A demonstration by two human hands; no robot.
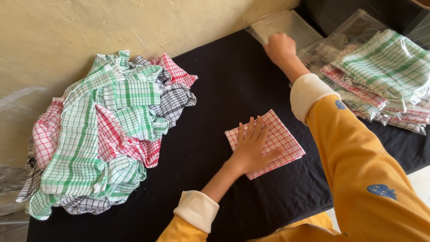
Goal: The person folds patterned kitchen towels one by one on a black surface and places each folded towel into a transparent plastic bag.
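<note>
left hand (251, 150) flat on folded red-checked cloth (286, 134) — right hand (280, 47) on clear bags (286, 24)

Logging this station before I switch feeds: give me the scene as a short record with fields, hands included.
left hand: flat, fingers spread, pressing on the folded red-checked cloth
right hand: reaching to the stack of clear plastic bags, grip unclear
loose cloths: unfolded pile, green, red and grey checks, by the wall
bagged cloths: stacked at right
surface: black table cover
</note>
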